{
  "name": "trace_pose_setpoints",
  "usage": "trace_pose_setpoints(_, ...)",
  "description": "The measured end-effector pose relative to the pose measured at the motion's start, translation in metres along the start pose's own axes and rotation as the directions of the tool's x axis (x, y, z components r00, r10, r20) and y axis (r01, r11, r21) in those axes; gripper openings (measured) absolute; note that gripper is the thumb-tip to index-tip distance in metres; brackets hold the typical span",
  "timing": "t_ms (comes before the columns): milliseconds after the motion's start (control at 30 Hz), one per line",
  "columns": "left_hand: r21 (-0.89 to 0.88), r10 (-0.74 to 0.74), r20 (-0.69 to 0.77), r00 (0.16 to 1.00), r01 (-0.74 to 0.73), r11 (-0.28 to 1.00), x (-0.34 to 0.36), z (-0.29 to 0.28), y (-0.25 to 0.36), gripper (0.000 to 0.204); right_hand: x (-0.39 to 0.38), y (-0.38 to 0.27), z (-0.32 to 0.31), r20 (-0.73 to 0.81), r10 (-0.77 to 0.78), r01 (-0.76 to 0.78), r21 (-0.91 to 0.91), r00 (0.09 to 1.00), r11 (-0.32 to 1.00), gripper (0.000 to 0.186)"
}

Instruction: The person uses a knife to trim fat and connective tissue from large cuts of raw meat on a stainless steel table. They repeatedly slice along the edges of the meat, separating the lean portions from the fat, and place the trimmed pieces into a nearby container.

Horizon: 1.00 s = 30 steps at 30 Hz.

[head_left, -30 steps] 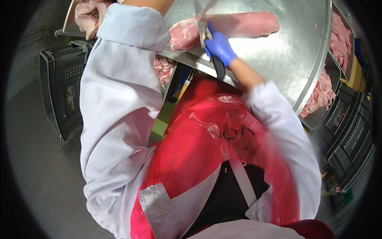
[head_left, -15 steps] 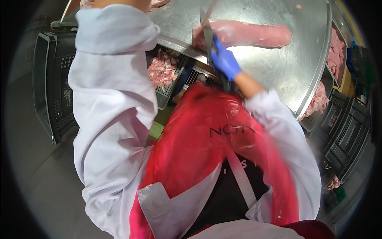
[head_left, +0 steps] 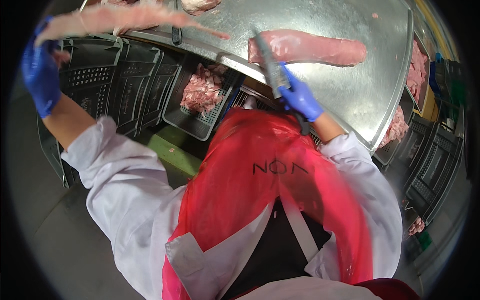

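Note:
My left hand (head_left: 41, 75), in a blue glove, is raised at the far left, beyond the table's edge. Its fingers are closed on a long pale-pink strip of meat trimming (head_left: 115, 19), which stretches out to the right, slightly blurred. In my blue-gloved right hand (head_left: 302, 97) is a knife (head_left: 271, 67), gripped near where blade meets handle. Its blade points away from me, over the table's front edge, and the dark handle end trails toward my apron. A long trimmed pork loin (head_left: 310, 46) lies on the steel table (head_left: 350, 90); the blade's tip is at its left end.
Below the table's front edge sits a grey crate (head_left: 172, 117) with meat trimmings (head_left: 202, 89). Several dark crates (head_left: 87, 75) stand at the left. More meat (head_left: 395, 127) fills containers at the right edge. Another black-handled knife (head_left: 176, 35) lies near meat pieces (head_left: 200, 5) at the back left.
My left hand has swung down and left into view, carrying the meat strip away from the loin. My right hand with the knife has shifted slightly right and toward me.

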<state>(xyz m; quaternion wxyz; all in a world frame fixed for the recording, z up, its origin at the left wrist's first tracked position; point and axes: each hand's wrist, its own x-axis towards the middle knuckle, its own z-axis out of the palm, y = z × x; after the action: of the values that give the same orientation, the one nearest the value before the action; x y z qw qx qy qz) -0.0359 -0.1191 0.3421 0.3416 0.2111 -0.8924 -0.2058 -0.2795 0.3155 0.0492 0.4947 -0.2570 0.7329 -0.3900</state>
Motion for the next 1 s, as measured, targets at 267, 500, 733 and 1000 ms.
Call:
trace_pose_setpoints(267,0.309,-0.003,0.563,0.826,-0.207,0.928,-0.121,0.221,-0.057,0.075,0.065,0.054,-0.192,-0.591,-0.040,0.026,-0.032,0.806,0.999,0.071)
trace_pose_setpoints(500,0.082,-0.125,0.836,0.535,0.103,0.991,-0.126,0.421,0.005,0.095,0.104,0.104,-0.226,-0.674,-0.410,-0.036,-0.543,0.614,0.839,0.079)
trace_pose_setpoints(733,0.290,-0.185,0.668,0.721,-0.024,0.957,-0.159,0.464,0.028,0.124,0.122,0.052,-0.263,-0.667,-0.211,-0.136,-0.429,0.714,0.893,0.073)
trace_pose_setpoints(1000,0.200,-0.220,0.214,0.952,0.178,0.963,-0.213,0.381,-0.043,0.109,0.109,0.008,-0.084,-0.128,-0.384,0.224,-0.631,0.914,0.743,0.074)
